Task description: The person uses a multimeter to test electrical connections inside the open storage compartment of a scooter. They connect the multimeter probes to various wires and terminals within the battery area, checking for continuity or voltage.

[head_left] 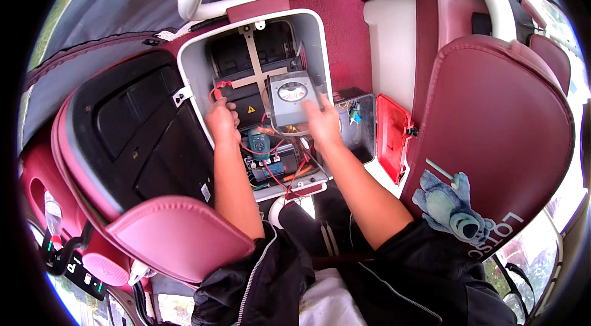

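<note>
A compartment with a white rim (183, 67) stands open before me, with black batteries or electrical units inside. My left hand (223, 121) is closed around a red-handled clip (217, 93) on a red lead, at the left side of the compartment. A grey battery tester with a round dial (290, 112) is in my right hand (322, 121), which grips its right edge and is smeared by motion. Under the tester lie a teal handheld meter (259, 143), a black unit (284, 158) and tangled red and black wires.
The tipped-up seat with a black underside (138, 120) is on the left. A maroon seat back with a blue bear print (452, 206) rises on the right. Beside the compartment are a grey box with wires (360, 126) and an open red lid (392, 138).
</note>
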{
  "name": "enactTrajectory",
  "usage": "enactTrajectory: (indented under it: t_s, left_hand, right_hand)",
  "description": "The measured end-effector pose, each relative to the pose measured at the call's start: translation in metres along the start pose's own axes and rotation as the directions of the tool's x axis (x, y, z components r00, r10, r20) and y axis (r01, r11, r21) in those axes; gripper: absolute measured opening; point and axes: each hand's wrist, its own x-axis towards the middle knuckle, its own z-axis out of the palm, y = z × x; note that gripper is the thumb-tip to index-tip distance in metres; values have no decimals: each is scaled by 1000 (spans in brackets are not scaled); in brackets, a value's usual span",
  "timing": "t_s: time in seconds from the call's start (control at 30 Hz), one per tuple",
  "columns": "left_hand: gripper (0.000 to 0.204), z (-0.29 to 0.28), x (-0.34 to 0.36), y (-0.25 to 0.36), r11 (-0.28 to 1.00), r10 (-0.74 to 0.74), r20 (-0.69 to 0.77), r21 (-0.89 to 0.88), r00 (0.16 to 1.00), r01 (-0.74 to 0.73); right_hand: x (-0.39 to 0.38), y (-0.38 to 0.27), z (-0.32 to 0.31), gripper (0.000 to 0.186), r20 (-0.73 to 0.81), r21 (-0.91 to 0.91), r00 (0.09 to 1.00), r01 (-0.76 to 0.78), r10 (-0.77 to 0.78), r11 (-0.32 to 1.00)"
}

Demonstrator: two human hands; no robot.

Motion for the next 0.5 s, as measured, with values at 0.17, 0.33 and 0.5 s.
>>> enactTrajectory:
  t_s: [0.17, 0.33, 0.5]
  left_hand:
    - [24, -14, 10, -12, 999, -29, 7, 35, 1000, 28]
    - [27, -13, 14, -18, 999, -16, 3, 51, 1000, 16]
    - [26, -15, 23, -20, 998, 17, -16, 55, 1000, -17]
  right_hand:
    - [-2, -2, 11, 66, -18, -9, 998, 68, -68, 998]
    - [7, -1, 13, 64, -54, -40, 998, 41, -43, 998]
    - [6, -4, 12, 64, -20, -64, 1000, 20, -22, 998]
